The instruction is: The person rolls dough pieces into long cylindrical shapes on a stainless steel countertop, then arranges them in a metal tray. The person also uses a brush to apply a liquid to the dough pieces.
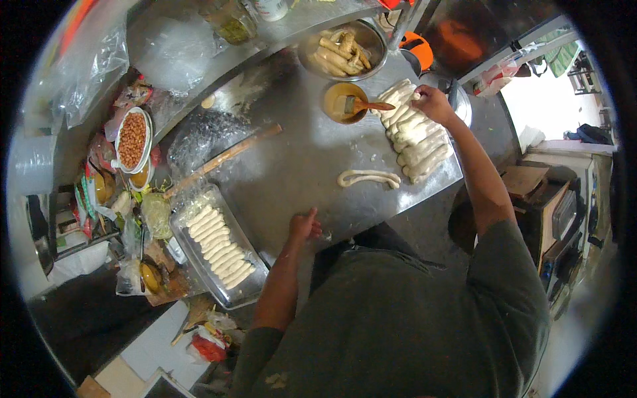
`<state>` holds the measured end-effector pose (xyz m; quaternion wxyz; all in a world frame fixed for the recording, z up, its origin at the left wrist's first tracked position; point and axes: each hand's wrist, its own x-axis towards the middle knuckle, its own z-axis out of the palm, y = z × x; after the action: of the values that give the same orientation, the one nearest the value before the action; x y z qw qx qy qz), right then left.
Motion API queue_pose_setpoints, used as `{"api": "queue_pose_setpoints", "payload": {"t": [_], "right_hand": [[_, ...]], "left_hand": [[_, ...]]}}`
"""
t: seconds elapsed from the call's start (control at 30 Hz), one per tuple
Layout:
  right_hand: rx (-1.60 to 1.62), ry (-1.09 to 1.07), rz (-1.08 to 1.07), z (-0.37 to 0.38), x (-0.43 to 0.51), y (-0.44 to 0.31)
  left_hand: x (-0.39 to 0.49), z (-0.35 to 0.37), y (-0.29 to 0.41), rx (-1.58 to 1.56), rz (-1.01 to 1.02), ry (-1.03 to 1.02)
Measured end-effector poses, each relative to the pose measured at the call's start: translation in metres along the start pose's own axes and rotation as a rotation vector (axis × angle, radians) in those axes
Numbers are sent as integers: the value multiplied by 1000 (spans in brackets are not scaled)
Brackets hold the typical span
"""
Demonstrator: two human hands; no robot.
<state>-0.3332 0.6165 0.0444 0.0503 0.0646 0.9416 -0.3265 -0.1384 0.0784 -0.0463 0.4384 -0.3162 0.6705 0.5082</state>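
My right hand (432, 103) reaches to the table's far right, its fingertips pinched on the end of a dough strip in a row of pale dough strips (420, 144) lying side by side. My left hand (304, 227) is over the near table edge, thumb spread from loosely curled fingers, with nothing visible in it. Between the hands, a long dough strip folded into a narrow loop (368, 178) lies on the metal table (298, 169). Left of the dough row, a brush with a wooden handle (373, 105) rests across a yellowish bowl (343, 117).
A steel bowl (381, 54) of browned dough sticks stands at the back. To the left are a metal tray (234, 301) of short dough strips, a long wooden stick (224, 161) and a bowl of peanuts (133, 139). A raised metal shelf (293, 22) crosses behind.
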Motion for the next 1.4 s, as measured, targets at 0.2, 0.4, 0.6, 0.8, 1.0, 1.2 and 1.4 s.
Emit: {"api": "queue_pose_setpoints", "payload": {"t": [0.2, 0.4, 0.6, 0.8, 1.0, 1.2, 1.4], "right_hand": [[142, 197, -114, -17, -100, -97], [294, 139, -60, -31, -190, -200], [432, 11, -175, 31, -272, -310], [832, -159, 10, 120, -345, -398], [889, -508, 182, 261, -386, -423], [676, -820, 419, 390, -422, -454], [238, -739, 332, 485, -400, -461]], "left_hand": [[-1, 0, -3, 3, 42, 4], [5, -1, -11, -15, 119, 6], [-26, -7, -8, -371, 148, -371], [-140, -84, -92, -1071, 262, -958], [-199, -205, -223, -914, 264, -560], [-208, -306, -306, -37, 388, 49], [-151, -367, -286, -9, 121, 81]]}}
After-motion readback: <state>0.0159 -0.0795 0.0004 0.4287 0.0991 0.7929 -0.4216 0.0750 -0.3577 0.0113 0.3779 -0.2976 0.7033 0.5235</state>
